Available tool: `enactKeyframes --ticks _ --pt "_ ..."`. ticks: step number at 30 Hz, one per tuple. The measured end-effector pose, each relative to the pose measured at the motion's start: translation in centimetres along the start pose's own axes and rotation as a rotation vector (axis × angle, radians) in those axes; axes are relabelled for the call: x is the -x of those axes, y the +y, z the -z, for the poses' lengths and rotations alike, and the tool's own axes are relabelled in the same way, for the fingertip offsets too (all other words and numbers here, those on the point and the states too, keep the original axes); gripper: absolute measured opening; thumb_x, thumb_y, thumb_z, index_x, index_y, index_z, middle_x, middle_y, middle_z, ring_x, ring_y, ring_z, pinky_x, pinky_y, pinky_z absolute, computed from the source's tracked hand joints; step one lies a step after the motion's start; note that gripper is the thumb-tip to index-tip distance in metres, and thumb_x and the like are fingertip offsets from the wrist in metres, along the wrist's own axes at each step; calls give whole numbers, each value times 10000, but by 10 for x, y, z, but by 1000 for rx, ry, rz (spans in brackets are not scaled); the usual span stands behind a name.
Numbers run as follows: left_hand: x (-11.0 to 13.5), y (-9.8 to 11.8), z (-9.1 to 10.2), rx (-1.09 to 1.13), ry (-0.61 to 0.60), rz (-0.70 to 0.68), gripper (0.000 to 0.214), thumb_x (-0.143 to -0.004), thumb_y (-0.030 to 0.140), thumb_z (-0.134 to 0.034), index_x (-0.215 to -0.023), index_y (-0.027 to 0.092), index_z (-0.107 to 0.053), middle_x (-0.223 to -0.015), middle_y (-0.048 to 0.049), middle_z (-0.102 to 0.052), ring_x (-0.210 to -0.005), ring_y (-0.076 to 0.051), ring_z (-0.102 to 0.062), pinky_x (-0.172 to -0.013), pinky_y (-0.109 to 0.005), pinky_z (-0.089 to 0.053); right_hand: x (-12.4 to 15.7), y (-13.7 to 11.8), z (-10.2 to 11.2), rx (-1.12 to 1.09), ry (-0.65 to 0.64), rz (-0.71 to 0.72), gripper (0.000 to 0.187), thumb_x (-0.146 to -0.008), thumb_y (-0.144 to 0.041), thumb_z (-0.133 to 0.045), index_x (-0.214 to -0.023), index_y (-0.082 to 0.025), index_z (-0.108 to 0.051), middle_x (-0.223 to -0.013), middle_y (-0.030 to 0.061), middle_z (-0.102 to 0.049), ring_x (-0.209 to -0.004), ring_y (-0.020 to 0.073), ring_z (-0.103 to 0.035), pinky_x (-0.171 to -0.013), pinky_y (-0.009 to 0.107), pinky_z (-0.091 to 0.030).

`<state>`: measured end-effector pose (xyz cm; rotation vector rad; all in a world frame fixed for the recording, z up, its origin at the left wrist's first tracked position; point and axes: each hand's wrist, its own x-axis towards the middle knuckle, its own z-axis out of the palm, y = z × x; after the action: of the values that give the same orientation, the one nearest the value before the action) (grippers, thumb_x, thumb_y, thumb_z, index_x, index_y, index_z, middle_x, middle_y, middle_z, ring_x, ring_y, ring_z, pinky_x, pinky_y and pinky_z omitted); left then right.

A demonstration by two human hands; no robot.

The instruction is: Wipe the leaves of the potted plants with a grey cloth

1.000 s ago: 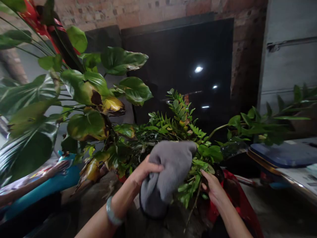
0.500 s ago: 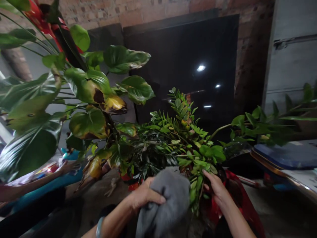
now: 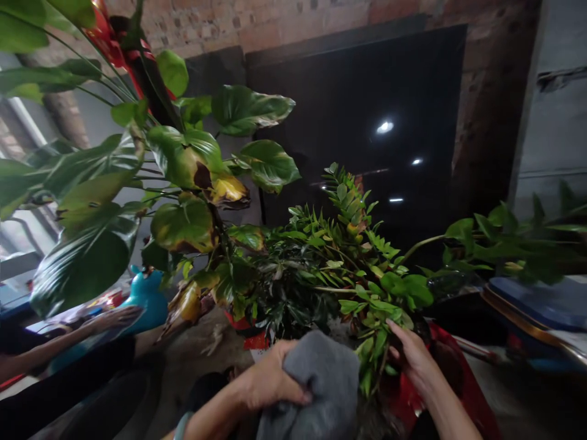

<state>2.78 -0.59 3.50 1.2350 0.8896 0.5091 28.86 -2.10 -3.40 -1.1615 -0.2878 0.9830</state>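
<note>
My left hand [image 3: 279, 379] is closed round a bunched grey cloth [image 3: 328, 385], its thumb lying over the folds. My right hand [image 3: 415, 354] grips a drooping leafy stem [image 3: 373, 348] of a green potted plant, just right of the cloth. Leaves partly hide those fingertips. More of this plant's upright fronds [image 3: 343, 195] rise behind both hands. Below my right hand is shiny red wrapping [image 3: 406, 397].
A tall plant with broad, partly yellowed leaves [image 3: 183, 226] fills the left. Beyond it another person's arm [image 3: 101, 324] reaches beside a blue toy-like figure [image 3: 147, 299]. A dark panel [image 3: 353, 110] leans against the brick wall. At right lies a blue-topped surface [image 3: 541, 299].
The view has swung slightly left, so the surroundings sit further right. My left hand and the cloth are a little lower in view. My right hand stays on the stem.
</note>
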Motion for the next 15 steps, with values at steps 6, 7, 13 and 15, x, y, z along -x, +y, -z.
enactKeyframes --ticks 6,7,13,15 --pt "-15 65 21 253 387 -331 401 -433 245 -774 -815 156 -689 -752 -16 -707 -673 -193 -622 -638 -290 -517 0 0 -5 -22 8 -17 392 -277 -367 -832 -512 -180 -580 -460 -54 -523 -396 48 -380 -326 156 -284" --pt "-20 59 21 269 415 -305 402 -434 239 -765 -819 157 -684 -748 -18 -708 -669 -197 -623 -637 -302 -519 1 0 -6 -26 11 -19 387 -275 -358 -830 -516 -180 -584 -461 -57 -520 -397 48 -385 -327 155 -287" --pt "-5 -5 14 -83 167 60 307 -384 49 -691 -672 157 -701 -583 54 -665 -571 -146 -564 -534 -213 -446 2 0 1 -36 21 -43 375 -277 -333 -823 -542 -184 -604 -505 -49 -557 -425 65 -429 -330 164 -298" --pt "14 4 18 -101 127 20 323 -385 39 -716 -678 174 -706 -615 59 -679 -597 -139 -575 -538 -189 -447 2 -1 4 -37 21 -51 377 -282 -337 -826 -544 -178 -607 -510 -49 -560 -419 56 -411 -323 159 -283"
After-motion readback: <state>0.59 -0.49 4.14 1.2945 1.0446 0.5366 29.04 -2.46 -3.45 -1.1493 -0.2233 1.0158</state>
